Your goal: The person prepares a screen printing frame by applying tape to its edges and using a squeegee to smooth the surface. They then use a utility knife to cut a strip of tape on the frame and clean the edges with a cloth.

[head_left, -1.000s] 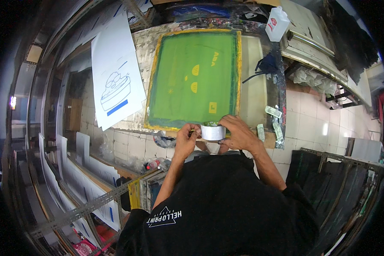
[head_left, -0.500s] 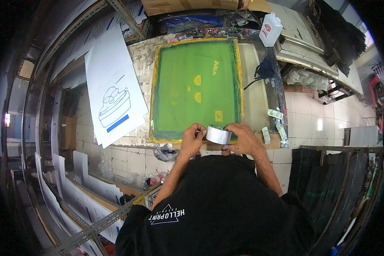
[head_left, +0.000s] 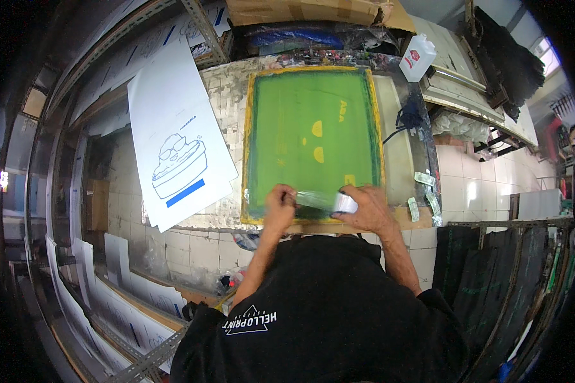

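The right hand [head_left: 370,210] grips a roll of adhesive tape [head_left: 346,203]; the left hand [head_left: 279,207], blurred, pinches the end of a shiny strip [head_left: 314,200] stretched between them, with a green printing screen [head_left: 284,131] beneath both.

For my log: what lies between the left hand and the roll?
In the head view, a see-through strip of tape spans from the left hand to the roll.

Whitish tape roll [head_left: 345,205] is sitting tilted in the right hand [head_left: 372,209]; shiny, see-through tape strip [head_left: 314,200] is stretching from it across to the left hand [head_left: 279,205], looking slightly blurry.
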Demonstrator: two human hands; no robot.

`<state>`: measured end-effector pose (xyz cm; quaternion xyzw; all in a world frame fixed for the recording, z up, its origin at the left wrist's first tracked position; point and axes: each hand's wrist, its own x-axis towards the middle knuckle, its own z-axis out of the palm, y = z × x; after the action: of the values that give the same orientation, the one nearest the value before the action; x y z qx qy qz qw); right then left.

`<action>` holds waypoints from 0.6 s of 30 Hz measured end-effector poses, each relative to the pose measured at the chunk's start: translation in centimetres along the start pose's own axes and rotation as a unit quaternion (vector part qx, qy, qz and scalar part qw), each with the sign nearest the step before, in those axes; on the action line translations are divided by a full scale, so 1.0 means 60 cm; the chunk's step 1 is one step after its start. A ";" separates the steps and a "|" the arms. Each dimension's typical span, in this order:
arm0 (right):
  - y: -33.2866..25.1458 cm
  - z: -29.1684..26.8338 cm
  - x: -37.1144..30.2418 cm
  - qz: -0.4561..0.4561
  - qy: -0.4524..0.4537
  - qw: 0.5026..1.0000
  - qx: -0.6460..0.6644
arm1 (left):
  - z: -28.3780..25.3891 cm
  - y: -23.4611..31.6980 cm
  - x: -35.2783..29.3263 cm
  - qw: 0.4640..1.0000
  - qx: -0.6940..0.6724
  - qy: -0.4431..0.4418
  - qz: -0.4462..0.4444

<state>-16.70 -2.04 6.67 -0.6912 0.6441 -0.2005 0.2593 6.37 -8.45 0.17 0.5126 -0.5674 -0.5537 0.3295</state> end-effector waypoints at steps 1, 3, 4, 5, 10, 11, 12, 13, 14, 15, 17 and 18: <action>0.010 0.005 0.002 0.015 -0.008 1.000 -0.021 | -0.014 0.006 0.002 1.000 -0.003 0.008 -0.015; 0.027 0.010 0.004 -0.012 0.012 1.000 -0.021 | -0.039 0.008 0.010 0.999 -0.031 0.013 -0.033; 0.035 0.010 0.004 -0.026 0.022 0.999 -0.020 | -0.048 0.000 0.019 0.998 -0.055 0.007 -0.037; 0.038 0.002 0.005 -0.035 0.043 0.998 0.029 | -0.055 0.003 0.024 0.996 -0.079 0.001 -0.042; 0.017 -0.036 0.026 -0.047 0.048 0.976 0.206 | -0.073 0.015 0.034 0.999 0.015 0.028 -0.014; 0.013 -0.041 0.028 -0.019 0.045 0.983 0.177 | -0.072 0.024 0.036 0.999 0.026 0.044 -0.006; 0.009 -0.045 0.030 0.010 0.041 0.988 0.148 | -0.073 0.033 0.035 0.998 0.027 0.050 -0.001; 0.008 -0.048 0.032 0.038 0.036 0.992 0.118 | -0.077 0.044 0.032 0.998 0.029 0.057 0.005; 0.009 -0.050 0.036 0.028 0.054 0.995 0.077 | -0.080 0.060 0.029 0.997 0.031 0.063 0.011; 0.010 -0.053 0.041 0.018 0.071 0.997 0.036 | -0.084 0.073 0.029 0.997 0.032 0.065 0.029; 0.011 -0.059 0.048 0.007 0.076 0.997 0.008 | -0.092 0.096 0.031 0.995 0.035 0.069 0.066; 0.008 -0.063 0.050 0.008 0.064 0.998 0.021 | -0.095 0.103 0.030 0.994 0.024 0.079 0.066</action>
<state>-19.14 -5.42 9.15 -0.6665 0.6602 -0.2558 0.2334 9.91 -12.65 6.77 0.5244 -0.5849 -0.4748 0.3968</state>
